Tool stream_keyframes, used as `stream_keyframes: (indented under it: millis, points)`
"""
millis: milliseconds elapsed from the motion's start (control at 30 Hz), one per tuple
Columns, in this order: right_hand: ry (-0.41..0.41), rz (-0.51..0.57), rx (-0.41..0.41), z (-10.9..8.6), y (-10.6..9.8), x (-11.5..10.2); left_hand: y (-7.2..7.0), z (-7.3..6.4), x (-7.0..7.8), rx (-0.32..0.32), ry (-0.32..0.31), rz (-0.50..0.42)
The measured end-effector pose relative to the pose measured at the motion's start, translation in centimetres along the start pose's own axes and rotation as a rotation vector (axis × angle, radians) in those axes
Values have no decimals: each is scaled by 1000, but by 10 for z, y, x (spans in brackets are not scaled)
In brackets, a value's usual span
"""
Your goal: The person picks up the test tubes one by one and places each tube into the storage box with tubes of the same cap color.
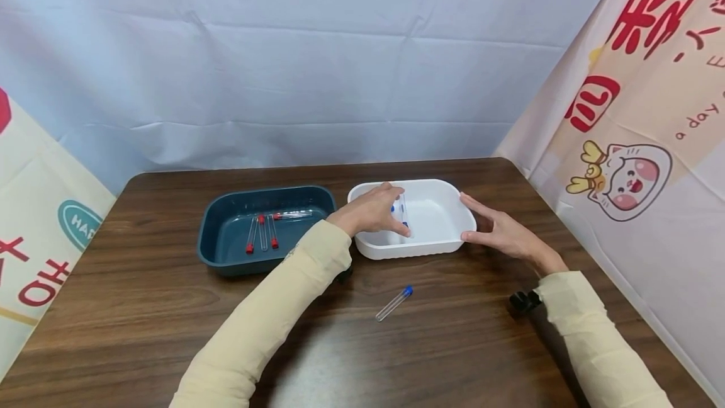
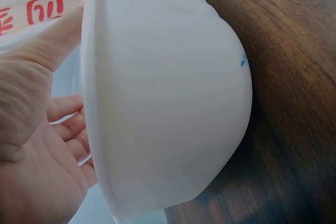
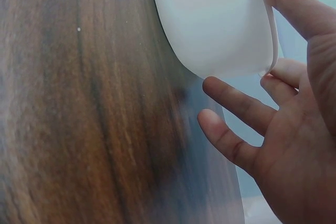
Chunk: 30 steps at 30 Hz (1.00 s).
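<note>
My left hand reaches over the left end of a white plastic basin, thumb and fingers spread apart inside it. Right by these fingers lie several clear tubes with blue caps, partly covered by the hand. In the left wrist view the basin's wall hides the tubes. My right hand touches the basin's right end with thumb and fingertips spread along the rim. Two of its fingers stand out straight beside the wall in the right wrist view. One blue-capped tube lies on the table in front.
A dark teal basin stands left of the white one, holding several red-capped tubes. Both rest on a brown wood-grain table. White cloth hangs behind, and printed cloths hang at the sides.
</note>
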State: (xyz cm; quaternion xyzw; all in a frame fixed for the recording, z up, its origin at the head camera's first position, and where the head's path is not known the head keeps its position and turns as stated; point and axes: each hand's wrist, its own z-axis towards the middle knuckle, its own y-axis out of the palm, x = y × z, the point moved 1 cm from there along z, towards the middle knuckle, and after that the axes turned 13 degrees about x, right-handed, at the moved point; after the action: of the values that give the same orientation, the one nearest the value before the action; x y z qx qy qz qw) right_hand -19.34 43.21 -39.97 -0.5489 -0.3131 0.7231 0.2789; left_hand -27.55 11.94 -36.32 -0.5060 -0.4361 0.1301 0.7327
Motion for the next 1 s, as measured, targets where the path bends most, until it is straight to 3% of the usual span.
stream_keyframes:
  millis: [700, 1000]
  points:
    - [-17, 2, 9, 0, 2, -1, 9, 7, -7, 6, -25, 39]
    - [-2, -17, 3, -1, -1, 0, 5, 4, -10, 16, -27, 62]
